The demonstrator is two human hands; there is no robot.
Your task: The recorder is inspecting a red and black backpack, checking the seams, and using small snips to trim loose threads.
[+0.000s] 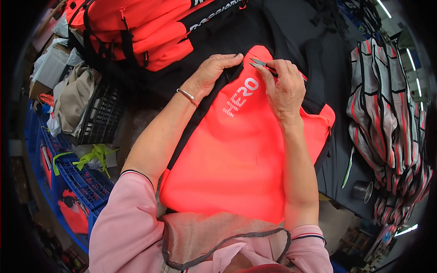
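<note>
Coral-red bag (223,168), pale lettering on its face, laid flat on a black-covered table (339,179), near end close to the wearer's front. Right hand (287,91) over the bag's far end: fingers curled and pressed together round small snips (257,63), silver blades slightly parted above the cloth. Left hand (210,75) at the bag's far left edge: fingers bent, gripping black edging (234,72), some tips hidden; bracelet (187,96) on that wrist. Beyond the bag, to its left, more red bags (141,34) in a heap. Left of the bag, a black basket (101,111) with beige cloth (75,100); blue crate (86,177) nearer. Right of the bag, a metal cup (363,191), a thin green stick (348,168), stacked grey bags (382,109) with red stripes.
</note>
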